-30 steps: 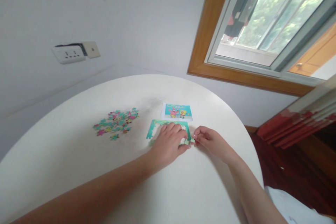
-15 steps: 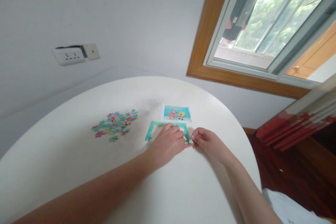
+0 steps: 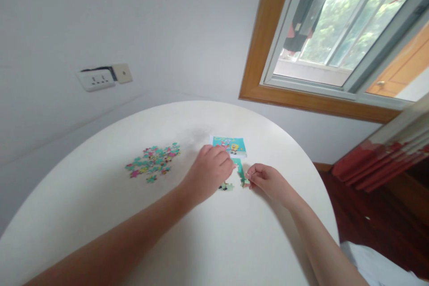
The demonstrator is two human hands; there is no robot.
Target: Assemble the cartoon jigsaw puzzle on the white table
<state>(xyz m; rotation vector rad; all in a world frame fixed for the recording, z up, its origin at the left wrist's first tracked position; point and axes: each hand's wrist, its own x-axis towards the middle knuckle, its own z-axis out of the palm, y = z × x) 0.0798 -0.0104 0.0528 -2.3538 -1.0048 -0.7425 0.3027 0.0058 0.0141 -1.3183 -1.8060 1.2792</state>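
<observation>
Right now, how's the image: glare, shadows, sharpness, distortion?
Head view: the window is overexposed in patches; head view: a soft shadow falls on the white table beside the right forearm; head view: loose puzzle pieces and picture card look soft; head view: the wooden window frame leans, lens or camera tilt unclear.

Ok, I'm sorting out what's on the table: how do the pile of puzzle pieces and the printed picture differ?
The pile of puzzle pieces is many loose bits; the printed picture is one rectangle. The pile spreads wider across the table than the picture. The left hand hides part of the picture; nothing covers the pile. Both show teal, pink and yellow.
</observation>
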